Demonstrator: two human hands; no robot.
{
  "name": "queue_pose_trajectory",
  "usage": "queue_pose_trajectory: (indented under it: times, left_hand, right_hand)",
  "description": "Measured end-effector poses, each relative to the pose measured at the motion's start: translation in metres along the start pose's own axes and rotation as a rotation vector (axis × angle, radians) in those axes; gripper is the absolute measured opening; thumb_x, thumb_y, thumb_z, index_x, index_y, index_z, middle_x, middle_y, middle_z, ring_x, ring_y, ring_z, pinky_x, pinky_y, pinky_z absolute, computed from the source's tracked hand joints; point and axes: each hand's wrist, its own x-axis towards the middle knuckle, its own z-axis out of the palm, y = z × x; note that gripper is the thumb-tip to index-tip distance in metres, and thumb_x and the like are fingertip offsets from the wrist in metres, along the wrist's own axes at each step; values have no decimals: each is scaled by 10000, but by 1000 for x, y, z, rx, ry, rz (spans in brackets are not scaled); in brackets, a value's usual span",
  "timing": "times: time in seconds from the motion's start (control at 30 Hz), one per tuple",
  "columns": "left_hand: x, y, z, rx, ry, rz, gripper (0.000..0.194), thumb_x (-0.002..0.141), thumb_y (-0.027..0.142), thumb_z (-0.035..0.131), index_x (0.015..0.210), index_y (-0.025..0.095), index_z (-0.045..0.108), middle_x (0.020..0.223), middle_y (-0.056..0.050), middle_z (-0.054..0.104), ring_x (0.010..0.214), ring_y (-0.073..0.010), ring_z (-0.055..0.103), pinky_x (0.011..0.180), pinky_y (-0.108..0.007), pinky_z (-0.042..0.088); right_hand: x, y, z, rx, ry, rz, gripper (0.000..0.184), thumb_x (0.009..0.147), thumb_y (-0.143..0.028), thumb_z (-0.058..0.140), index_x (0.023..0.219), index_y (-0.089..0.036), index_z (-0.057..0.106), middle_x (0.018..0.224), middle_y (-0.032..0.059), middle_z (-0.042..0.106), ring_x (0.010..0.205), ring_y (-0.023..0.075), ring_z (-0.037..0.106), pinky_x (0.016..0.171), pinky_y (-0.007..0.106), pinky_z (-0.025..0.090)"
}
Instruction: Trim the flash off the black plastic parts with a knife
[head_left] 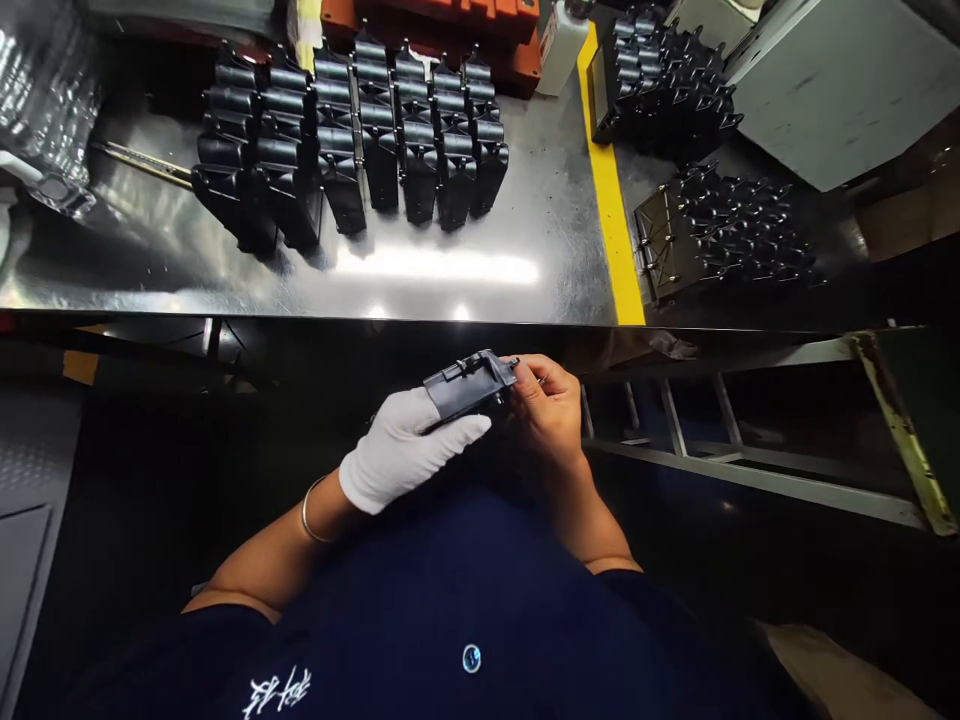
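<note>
My left hand [409, 440], in a white glove, grips a black molded plastic part [466, 388] in front of my chest, below the table's front edge. The part is tilted, its right end higher. At that right end my bare right hand [550, 405] is closed, thumb and fingers pinching around the part's tip. A small thin bit shows by the right fingers, too small to name. Several rows of similar black plastic parts [379, 140] stand on the metal table [551, 250] beyond my hands.
A yellow stripe [611, 220] crosses the table. To its right lie more black parts [750, 230] and a large grey box [847, 90]. Tweezers [142, 163] lie at left beside clear plastic wrap [45, 90]. A white bottle [562, 50] stands behind. A metal ladder-like frame [750, 465] is at right.
</note>
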Motion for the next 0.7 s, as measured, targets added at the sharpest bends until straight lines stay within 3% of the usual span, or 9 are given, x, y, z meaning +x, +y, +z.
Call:
queue_pose_trajectory:
  times: [0.13, 0.43, 0.7]
  left_hand:
    - [4, -10, 3, 105, 25, 16, 297, 845, 234, 688, 1134, 194, 745, 1101, -66, 764, 983, -225, 738, 915, -296, 585]
    - [6, -22, -5, 82, 119, -134, 215, 818, 279, 727, 1012, 207, 786, 996, -41, 788, 904, -235, 754, 886, -320, 605]
    - [5, -20, -4, 146, 139, -144, 206, 816, 307, 722, 981, 206, 792, 985, -46, 790, 898, -238, 753, 886, -326, 602]
  right_hand:
    - [0, 14, 17, 171, 91, 136, 434, 792, -610, 661, 743, -179, 650, 502, -58, 445, 435, 64, 347, 422, 217, 303]
    - [4, 4, 19, 122, 12, 131, 392, 798, -535, 649, 694, -157, 643, 604, -12, 543, 548, 84, 455, 535, 231, 408]
    - [3, 5, 22, 123, 2, 120, 374, 806, -521, 640, 696, -163, 625, 576, -30, 506, 522, 75, 412, 520, 225, 397]
